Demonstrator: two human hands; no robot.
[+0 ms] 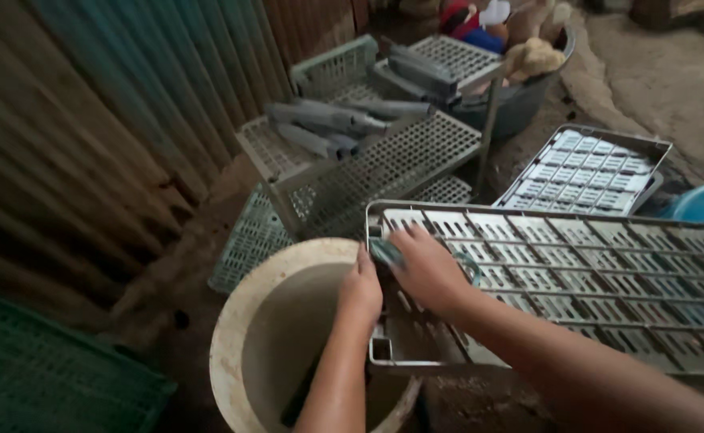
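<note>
The right hand [426,269] presses a small teal scrubbing cloth [386,253] onto the near-left corner of a grey slotted plastic tray [608,265]. The left hand [360,290] grips that tray's left rim, over a round cream bucket [232,337]. More grey perforated crates [384,160] lie stacked beyond, against a corrugated metal wall [87,120].

Slotted tray [592,273] lies right of bucket [288,337], its end over the rim. Stacked crates [384,160] behind both; corrugated wall [87,120] left.
</note>
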